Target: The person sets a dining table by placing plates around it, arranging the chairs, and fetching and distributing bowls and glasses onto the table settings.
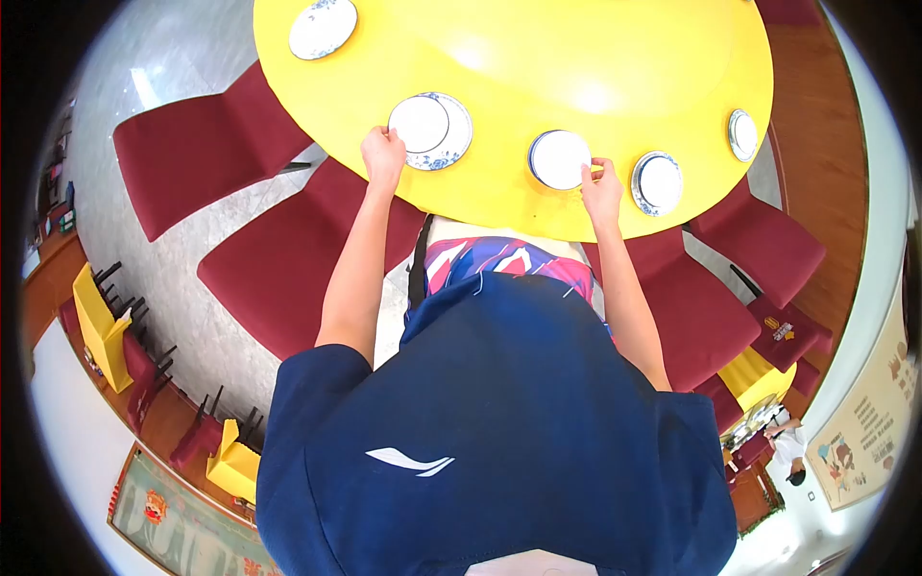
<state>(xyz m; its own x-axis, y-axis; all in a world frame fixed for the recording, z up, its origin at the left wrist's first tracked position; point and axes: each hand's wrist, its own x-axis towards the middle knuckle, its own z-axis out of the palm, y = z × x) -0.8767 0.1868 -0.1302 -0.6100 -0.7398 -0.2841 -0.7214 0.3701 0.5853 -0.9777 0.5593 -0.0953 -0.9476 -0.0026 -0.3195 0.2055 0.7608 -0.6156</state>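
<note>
My left hand (384, 158) pinches the left edge of a small white plate (419, 125). That plate lies over the left part of a larger plate with a blue floral rim (451, 152). My right hand (601, 192) has thumb and fingers closed at the right edge of a white, dark-blue-edged plate (557, 158). Whether that one is a single plate or several stacked together, I cannot tell. Just right of my right hand, a white plate rests on a blue-patterned plate (658, 182). All of these are over a yellow round table (509, 206).
More blue-patterned tableware sits at the table's upper left (324, 29) and right edge (742, 134). Dark red chairs (192, 154) surround the table. Other yellow-covered tables (101, 326) stand farther off, and a person in white (789, 446) is in the distance at right.
</note>
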